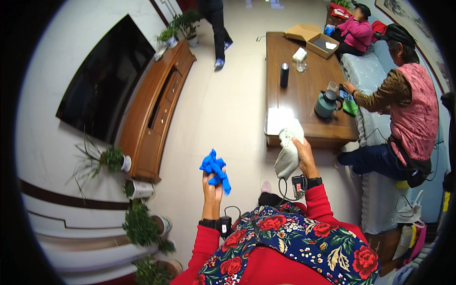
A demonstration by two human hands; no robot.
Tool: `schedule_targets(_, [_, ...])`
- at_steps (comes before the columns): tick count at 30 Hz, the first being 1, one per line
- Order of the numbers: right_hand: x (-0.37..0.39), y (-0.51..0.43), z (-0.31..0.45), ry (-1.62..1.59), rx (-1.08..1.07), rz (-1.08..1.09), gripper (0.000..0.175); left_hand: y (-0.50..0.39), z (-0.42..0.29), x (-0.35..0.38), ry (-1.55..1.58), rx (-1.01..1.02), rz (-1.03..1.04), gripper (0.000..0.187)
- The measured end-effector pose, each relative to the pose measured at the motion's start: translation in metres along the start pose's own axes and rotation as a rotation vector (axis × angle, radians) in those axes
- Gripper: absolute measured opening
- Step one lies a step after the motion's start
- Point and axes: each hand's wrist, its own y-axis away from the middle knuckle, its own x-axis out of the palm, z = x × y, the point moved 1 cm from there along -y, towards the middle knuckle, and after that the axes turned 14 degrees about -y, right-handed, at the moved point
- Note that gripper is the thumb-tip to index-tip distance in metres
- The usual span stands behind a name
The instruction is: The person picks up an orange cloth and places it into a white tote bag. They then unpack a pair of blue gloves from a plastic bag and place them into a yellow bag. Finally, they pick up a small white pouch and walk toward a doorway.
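Observation:
Crumpled blue disposable gloves point(214, 166), or a piece of similar thin blue material, are held up in my left hand point(211, 190) over the tiled floor. My right hand point(305, 156) grips a bunched white cloth item point(290, 151), its thumb across the upper edge. The cloth hangs down in front of the near end of the wooden coffee table point(313, 121). Both wrists wear black straps with small devices, and a cable loops below the right hand. The two hands are well apart.
On the table stand a green thermos jug point(325, 105), a dark bottle point(284, 75), a glass mug point(301, 66) and an open cardboard box point(322, 44). Two people sit on the sofa point(359, 69) at right; another person stands ahead. A TV cabinet point(167, 103) and potted plants point(141, 222) line the left.

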Motion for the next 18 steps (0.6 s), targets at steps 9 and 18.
schedule_targets(9, [0.098,-0.107,0.002,0.111,0.139,0.194,0.036,-0.126,-0.026,-0.018,-0.149,-0.186,0.067,0.014])
schedule_targets(18, [0.126,-0.204,-0.011,0.074,0.056,-0.045,0.035,-0.313,-0.030,-0.025,0.025,-0.373,0.067,0.006])
